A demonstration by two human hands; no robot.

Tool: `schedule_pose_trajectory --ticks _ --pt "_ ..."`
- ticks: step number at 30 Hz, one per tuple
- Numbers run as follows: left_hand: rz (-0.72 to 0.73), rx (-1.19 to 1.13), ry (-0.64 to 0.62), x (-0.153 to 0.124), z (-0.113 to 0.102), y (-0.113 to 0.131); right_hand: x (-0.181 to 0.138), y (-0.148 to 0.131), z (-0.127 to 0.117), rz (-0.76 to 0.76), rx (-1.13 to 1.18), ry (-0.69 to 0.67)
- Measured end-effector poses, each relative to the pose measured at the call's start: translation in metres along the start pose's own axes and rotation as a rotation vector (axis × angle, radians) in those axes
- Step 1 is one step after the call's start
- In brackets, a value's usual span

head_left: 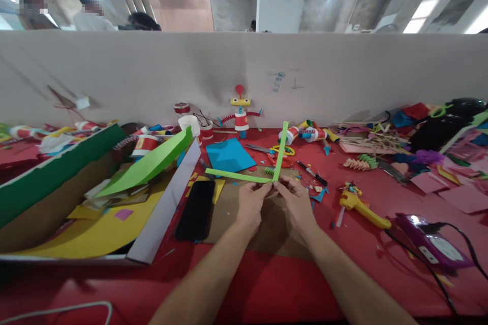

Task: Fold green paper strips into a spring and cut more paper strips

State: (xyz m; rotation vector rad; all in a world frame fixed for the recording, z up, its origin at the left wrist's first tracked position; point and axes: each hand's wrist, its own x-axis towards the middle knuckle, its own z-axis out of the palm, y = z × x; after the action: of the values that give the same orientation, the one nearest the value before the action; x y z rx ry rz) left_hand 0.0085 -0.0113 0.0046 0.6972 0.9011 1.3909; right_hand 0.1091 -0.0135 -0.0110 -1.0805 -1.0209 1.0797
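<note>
Two light green paper strips (pixel 281 151) meet at a corner between my hands, one running left and the other pointing away from me. My left hand (pixel 251 202) pinches the strips at that corner. Right beside it, my right hand (pixel 296 202) closes its fingertips on the same joint. Both hands are over a brown cardboard sheet (pixel 229 218). Just beyond the strips lie a blue paper square (pixel 231 155), yellow-handled scissors (pixel 284 150) and a small folded green paper spring (pixel 269 170). How the strips are joined is hidden by my fingers.
A black phone (pixel 195 209) lies left of the cardboard, beside an open box (pixel 168 208) of coloured paper. On the right are a yellow glue gun (pixel 362 208), a cutter knife (pixel 312 173) and a purple power strip (pixel 434 244) with cords. A paper-cup figure (pixel 241 121) stands at the partition.
</note>
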Motion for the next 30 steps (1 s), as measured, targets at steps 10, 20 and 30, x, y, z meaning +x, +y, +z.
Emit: schedule_pose_trajectory --ticks 10,20,30 --pt "0.081 0.186 -0.017 -0.004 -0.001 0.003 -0.001 -0.005 0.002 0.083 0.073 -0.005" --pt "-0.029 0.009 -0.061 -0.003 0.002 0.006 -0.001 -0.009 -0.001 0.027 -0.03 0.008" --pt "-0.23 -0.139 -0.058 0.013 -0.011 -0.001 0.005 -0.008 -0.003 0.087 0.124 -0.034"
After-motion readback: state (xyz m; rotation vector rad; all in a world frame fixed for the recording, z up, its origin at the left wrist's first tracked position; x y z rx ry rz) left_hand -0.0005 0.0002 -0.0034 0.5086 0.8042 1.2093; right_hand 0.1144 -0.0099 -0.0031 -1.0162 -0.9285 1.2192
